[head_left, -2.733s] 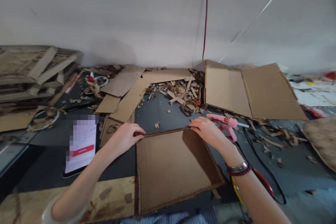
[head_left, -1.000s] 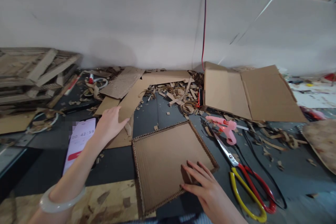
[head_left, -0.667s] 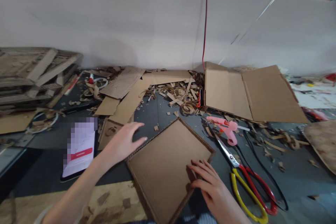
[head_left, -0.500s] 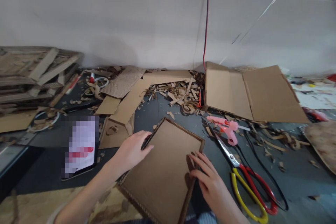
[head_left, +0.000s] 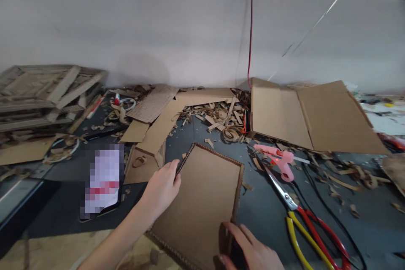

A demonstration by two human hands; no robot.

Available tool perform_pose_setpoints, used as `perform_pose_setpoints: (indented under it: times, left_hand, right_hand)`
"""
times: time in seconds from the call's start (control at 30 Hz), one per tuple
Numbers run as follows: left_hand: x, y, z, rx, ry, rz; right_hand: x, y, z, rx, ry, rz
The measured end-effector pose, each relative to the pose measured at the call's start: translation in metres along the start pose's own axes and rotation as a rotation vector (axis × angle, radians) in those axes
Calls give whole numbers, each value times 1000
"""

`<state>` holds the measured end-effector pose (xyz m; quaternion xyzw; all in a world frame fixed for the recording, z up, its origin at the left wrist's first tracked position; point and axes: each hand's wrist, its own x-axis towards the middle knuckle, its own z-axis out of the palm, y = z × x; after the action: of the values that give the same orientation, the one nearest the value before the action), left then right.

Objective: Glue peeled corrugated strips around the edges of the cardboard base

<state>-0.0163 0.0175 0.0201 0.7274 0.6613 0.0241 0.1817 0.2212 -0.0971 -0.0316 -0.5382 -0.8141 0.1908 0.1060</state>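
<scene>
A shallow cardboard tray (head_left: 199,194) with thin corrugated strips standing along its edges lies tilted before me. My left hand (head_left: 163,187) is closed around its left rim near the far corner, the thumb on the inner side. Low on the right rim, my right hand (head_left: 249,247) has its fingers bent over the edge strip, with thumb and forefinger apart along it; shadow hides part of this grip. To the right of the tray lie a pink glue gun (head_left: 278,160) and large scissors (head_left: 295,209) with one yellow and one red handle.
A phone (head_left: 104,181) leans left of my left arm. Cut cardboard pieces (head_left: 164,126) and a heap of scraps (head_left: 224,118) lie behind the tray. A folded cardboard sheet (head_left: 278,114) stands at back right. Cardboard frames (head_left: 47,93) are stacked at far left, before a white wall (head_left: 158,29).
My right hand has slid down the tray's right rim toward me. My left hand keeps its hold on the left rim, its thumb now tucked closer. The view has shifted slightly.
</scene>
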Motion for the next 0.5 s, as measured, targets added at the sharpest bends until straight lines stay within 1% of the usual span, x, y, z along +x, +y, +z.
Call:
perform_pose_setpoints:
  times: [0.1, 0.2, 0.3, 0.4, 0.5]
  left_hand:
    - [3, -2, -1, 27, 27, -32]
    - [13, -9, -10, 36, 60, -23]
    - [32, -20, -31, 70, 129, -44]
    - [57, -36, -55, 144, 205, -87]
    - [85, -53, -73, 216, 216, -117]
  right_hand:
    - [15, -1, -3, 12, 135, 55]
    - [32, 0, -12, -4, 295, 133]
    - [38, 4, -22, -7, 347, 146]
    - [33, 13, -33, -7, 376, 195]
    - [23, 26, -46, -12, 419, 277]
